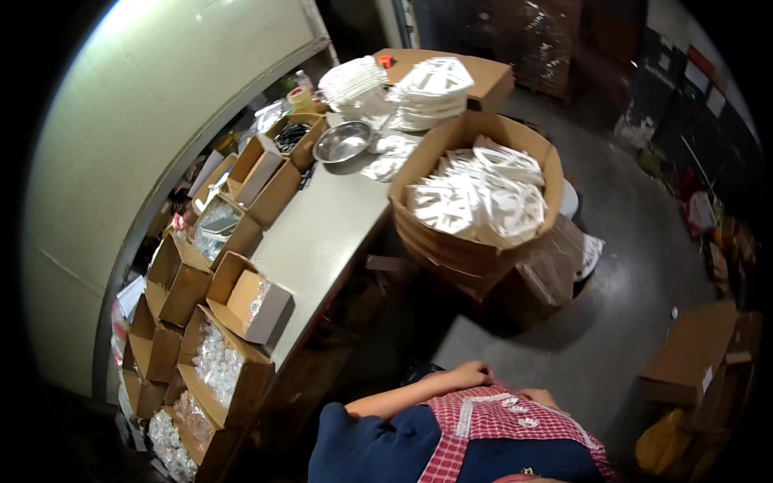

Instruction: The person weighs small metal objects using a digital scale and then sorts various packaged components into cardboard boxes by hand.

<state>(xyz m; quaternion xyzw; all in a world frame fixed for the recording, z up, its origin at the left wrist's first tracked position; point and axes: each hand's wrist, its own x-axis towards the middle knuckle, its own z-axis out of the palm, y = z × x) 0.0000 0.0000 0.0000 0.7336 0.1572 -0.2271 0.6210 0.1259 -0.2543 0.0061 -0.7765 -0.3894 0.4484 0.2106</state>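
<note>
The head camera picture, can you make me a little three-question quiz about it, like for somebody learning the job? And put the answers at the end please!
1. What colour are the pieces piled in the big rounded cardboard box?

2. True or false: the person's left hand is inside the metal bowl.

3. What pattern covers the apron?
A. Stripes
B. Checks
C. Stars

Key:
1. White.
2. False; the left hand is by the apron, well away from the metal bowl.
3. B, red and white checks.
</note>
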